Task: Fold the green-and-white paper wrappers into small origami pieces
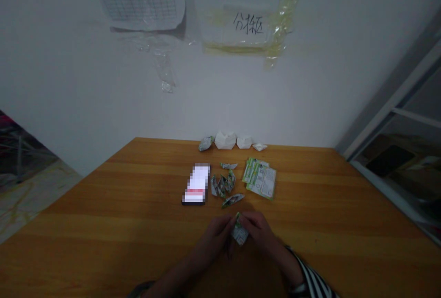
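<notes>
Presently, our left grip (218, 230) and our right grip (258, 227) both pinch a folded printed paper (240, 234) between them, over the near part of the desk (310, 183). Beyond it, we record similar folded pieces (230, 181), flanked by a phone (197, 184) at left and overlapping flat sheets (263, 182) at right; white folded shapes (225, 141) sit near the wall (227, 95).

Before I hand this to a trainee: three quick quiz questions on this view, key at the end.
1. True or false: the phone lies left of the flat printed sheets.
2. What do the left hand and right hand hold together? A) the phone B) a flat sheet C) a folded printed paper
3. Fill in: in the back row along the wall, the leftmost folded piece is printed; the other ___ are white.

Key: 1 true; 2 C; 3 three.
</notes>
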Tool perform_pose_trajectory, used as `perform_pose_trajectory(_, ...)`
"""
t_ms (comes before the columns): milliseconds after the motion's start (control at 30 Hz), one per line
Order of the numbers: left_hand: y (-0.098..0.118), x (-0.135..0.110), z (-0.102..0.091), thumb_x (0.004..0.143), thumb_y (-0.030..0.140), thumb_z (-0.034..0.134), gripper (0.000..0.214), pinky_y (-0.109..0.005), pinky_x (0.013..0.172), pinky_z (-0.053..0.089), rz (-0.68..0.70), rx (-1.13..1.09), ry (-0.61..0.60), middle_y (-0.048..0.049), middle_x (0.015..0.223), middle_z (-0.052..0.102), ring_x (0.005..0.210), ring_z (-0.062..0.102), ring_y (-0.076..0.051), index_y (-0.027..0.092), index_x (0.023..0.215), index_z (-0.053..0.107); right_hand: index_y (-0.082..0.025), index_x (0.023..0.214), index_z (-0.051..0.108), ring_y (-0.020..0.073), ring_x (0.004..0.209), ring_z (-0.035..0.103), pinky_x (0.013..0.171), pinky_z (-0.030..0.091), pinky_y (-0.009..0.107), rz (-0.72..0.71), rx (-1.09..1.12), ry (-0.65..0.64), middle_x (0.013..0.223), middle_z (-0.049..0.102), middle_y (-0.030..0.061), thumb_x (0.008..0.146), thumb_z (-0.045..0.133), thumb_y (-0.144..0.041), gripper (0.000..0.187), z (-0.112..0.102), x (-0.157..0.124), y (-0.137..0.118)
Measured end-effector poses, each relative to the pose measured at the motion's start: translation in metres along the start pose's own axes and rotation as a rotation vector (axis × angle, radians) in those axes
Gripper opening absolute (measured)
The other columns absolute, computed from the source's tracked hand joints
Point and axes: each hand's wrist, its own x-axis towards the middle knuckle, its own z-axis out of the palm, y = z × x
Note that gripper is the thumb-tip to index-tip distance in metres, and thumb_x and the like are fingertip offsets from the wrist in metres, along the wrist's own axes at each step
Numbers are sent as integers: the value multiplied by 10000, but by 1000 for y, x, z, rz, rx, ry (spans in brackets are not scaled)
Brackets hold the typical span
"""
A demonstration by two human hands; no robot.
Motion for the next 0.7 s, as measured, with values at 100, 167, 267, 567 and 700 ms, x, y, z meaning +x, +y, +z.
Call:
perform_pose_trajectory(100,-3,3,-1,848,571,442,445,-188,334,329,-20,-12,16,57,407,507,318,448,-97,171,718,586,-176,608,542,110,532,438,499,362,206,-20,-31,39,566,475,-30,876,467,-510,435,2,0,2)
perform_pose_trajectory(167,-2,3,-1,860,560,430,441,-183,329,332,-5,-12,31,57,407,511,307,447,-94,168,735,587,-180,662,545,109,527,444,477,358,201,-12,-33,53,588,483,-29,889,451,-495,400,4,-1,5)
perform_pose_trajectory(267,0,3,1,873,542,423,433,-175,334,343,24,-14,66,57,428,516,310,443,-84,158,765,591,-181,692,530,103,494,447,438,345,194,0,-45,62,587,478,-36,890,459,-479,365,6,-3,8)
perform_pose_trajectory(567,4,1,1,870,508,474,412,-303,734,522,96,-134,111,-56,889,707,780,666,-186,175,1100,555,-194,599,523,123,491,452,492,345,237,-288,-566,346,528,507,-19,867,491,-256,276,2,-9,3)
perform_pose_trajectory(700,7,-1,5,842,504,514,409,-368,902,468,87,-127,45,-80,1003,711,972,631,-242,162,1016,657,-197,686,587,181,608,561,603,410,292,-450,-897,214,650,651,58,804,497,-134,161,5,-11,-4)
